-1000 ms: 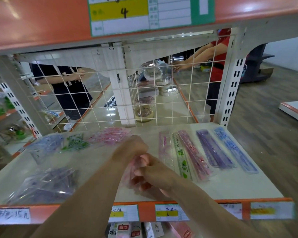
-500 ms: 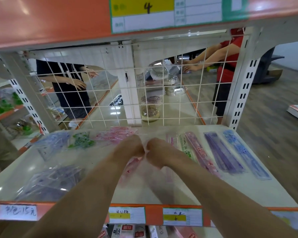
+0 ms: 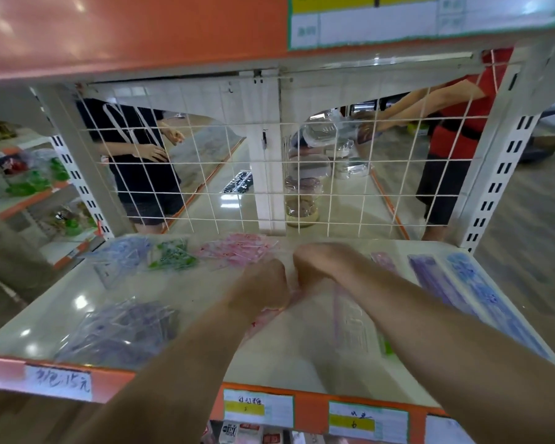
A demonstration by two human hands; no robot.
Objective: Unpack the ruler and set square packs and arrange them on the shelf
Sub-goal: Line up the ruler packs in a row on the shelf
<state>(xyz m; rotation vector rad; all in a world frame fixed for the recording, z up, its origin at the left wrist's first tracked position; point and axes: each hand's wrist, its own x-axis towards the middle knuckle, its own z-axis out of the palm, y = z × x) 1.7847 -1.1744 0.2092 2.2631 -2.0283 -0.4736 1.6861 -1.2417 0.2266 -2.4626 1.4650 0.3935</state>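
My left hand (image 3: 263, 288) and my right hand (image 3: 318, 262) are side by side over the middle of the white shelf (image 3: 61, 309), both gripping a clear plastic pack with pink set squares (image 3: 263, 318) that hangs below the fists. Purple (image 3: 436, 283) and blue ruler packs (image 3: 481, 293) lie in a row on the right, partly hidden by my right forearm. Set square packs lie along the back left: blue (image 3: 122, 254), green (image 3: 172, 256), pink (image 3: 237, 249). A purple set square pack (image 3: 122, 331) lies at the front left.
A white wire grid (image 3: 269, 174) closes the back of the shelf. Behind it stand two people, one in black (image 3: 135, 155), one in red (image 3: 455, 133). An orange shelf (image 3: 125, 30) hangs low overhead. Price labels (image 3: 258, 408) line the orange front edge.
Both hands moved up and away from the front edge, and now sit side by side on the pink pack. The camera has come closer to the shelf.
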